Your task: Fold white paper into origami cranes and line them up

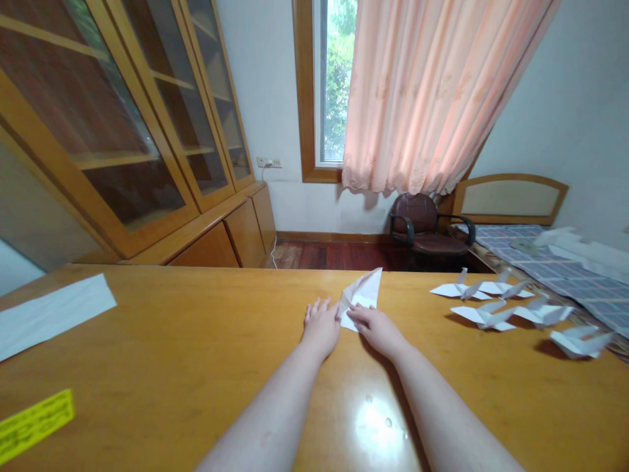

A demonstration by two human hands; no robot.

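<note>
Head view: we are seeing the white folded paper lying on the table near its far edge, its pointed tip aiming away and to the right, and we are judging the step in hand to be shaping or pressing a fold. For doing this well, we are wanting one side pinned lightly, edges lined up before any crease is sharpened, and pressure running flat from the fold's middle outward, so that the thin layers are not slipping or wrinkling. Our left hand is resting palm down, fingers spread and mostly straight, its inner side touching the paper's left edge without gripping it. Our right hand is lying over the lower right part, fingers together and slightly curled; whether they are pinching a layer, we cannot tell. Both forearms are reaching forward, converging on the paper, wrists low over the table.
</note>
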